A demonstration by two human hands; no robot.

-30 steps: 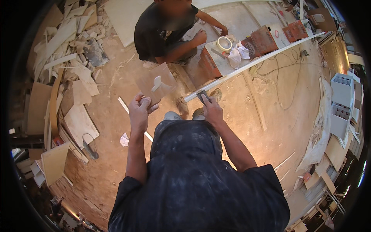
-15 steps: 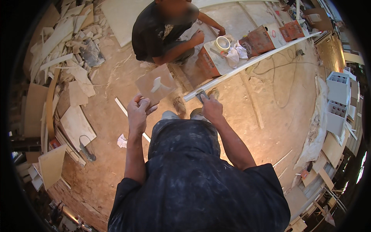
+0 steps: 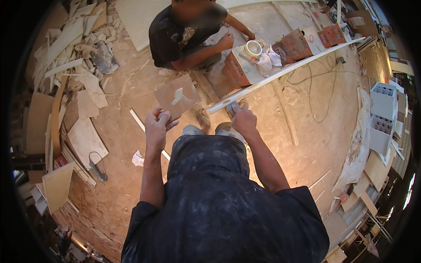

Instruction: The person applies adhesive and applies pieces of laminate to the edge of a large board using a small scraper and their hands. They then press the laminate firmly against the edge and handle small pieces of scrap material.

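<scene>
I see a brownish square sheet with a white smear on it, its near corner pinched in the left hand. The right hand grasps a small grey scraper by the near end of a long white strip; I cannot tell whether they touch. Beyond, I make out orange-and-white boxes and a crouching co-worker.

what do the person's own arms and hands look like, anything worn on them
The left hand and right hand are both bare, with no gloves, and no watch or band shows on the wrists. The forearms are uncovered too. Short, loose, dark sleeves end around the elbows, part of a dark shirt with pale, dusty-looking smudges.
</scene>
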